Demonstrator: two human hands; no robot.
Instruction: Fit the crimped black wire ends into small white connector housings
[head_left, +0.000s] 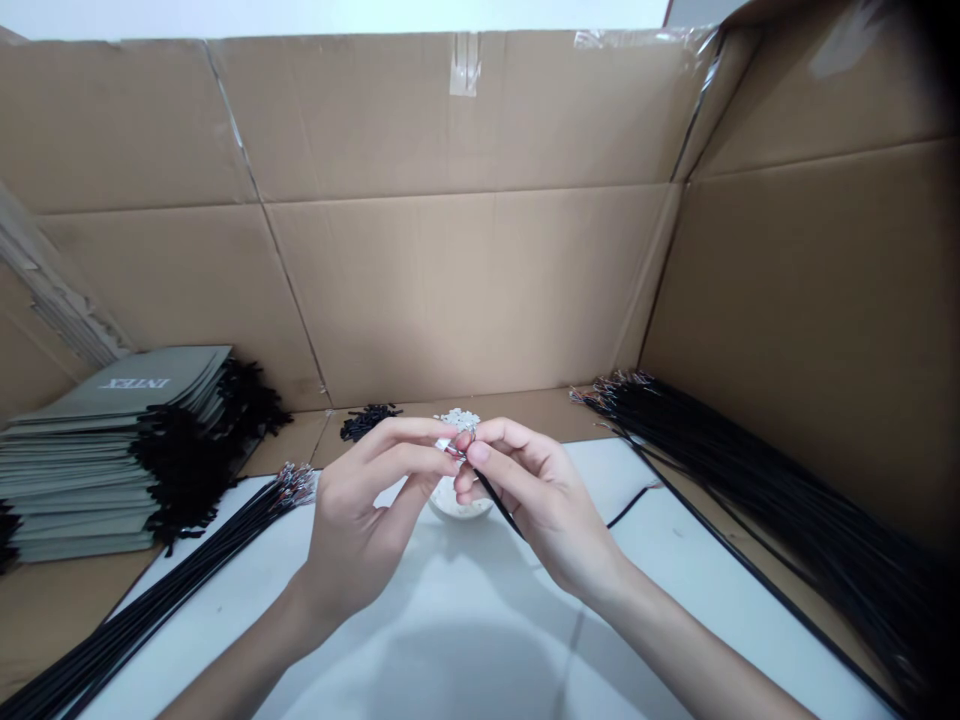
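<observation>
My left hand [367, 500] pinches a small white connector [444, 444] between thumb and fingers. Facing it, my right hand [536, 495] is closed on the end of a black cable [496, 500], whose thin coloured wires [454, 453] reach toward the connector. The fingertips of both hands almost meet, so how far the wires sit in the connector cannot be made out. Below the hands stands a round white bowl [461, 508], partly covered by them. Just behind is a small heap of white connectors [459, 418].
Black cables with stripped ends lie in a bundle [225, 540] at left and a larger pile [735, 490] at right. Grey sheets [82, 470] with black pieces are stacked far left. A heap of small black parts [367, 421] sits behind. Cardboard walls [465, 290] enclose the white table [450, 650].
</observation>
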